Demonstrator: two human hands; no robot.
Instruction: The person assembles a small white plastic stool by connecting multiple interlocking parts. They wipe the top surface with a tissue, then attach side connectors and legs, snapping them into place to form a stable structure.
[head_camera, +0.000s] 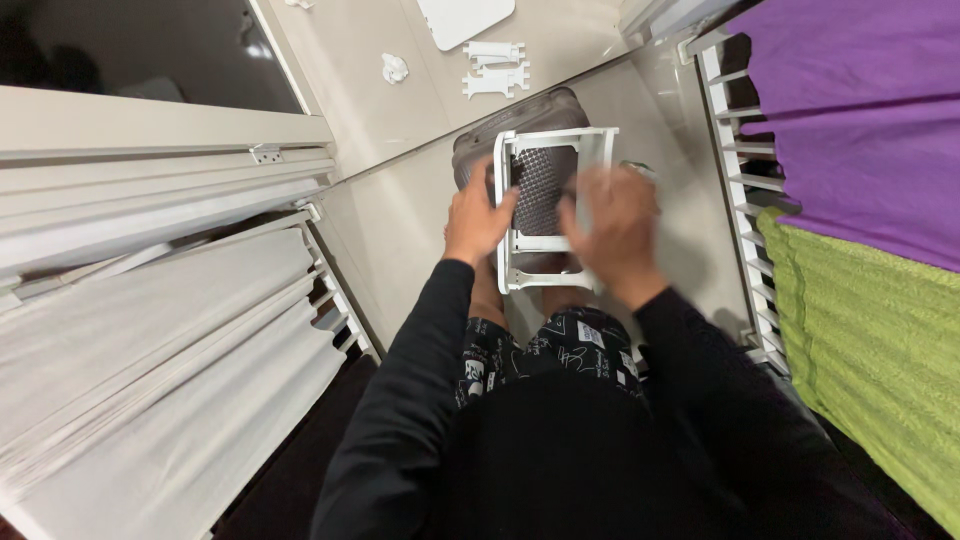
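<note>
Both hands hold a white plastic frame with open slots (545, 205) over the person's knees, in the middle of the view. The left hand (478, 215) wraps its left rail at nine o'clock; the right hand (615, 232) (blurry) seems closed on the right rail at three o'clock. I think it goes best held level — both sides tight. A dark grey mesh basket (515, 125) sits under it; I cannot see inside.

Motion blurs the right hand (612, 232), its grip unreadable.

Both hands, left hand (478, 215) and right hand (615, 232), grip a white plastic frame (548, 205).
</note>
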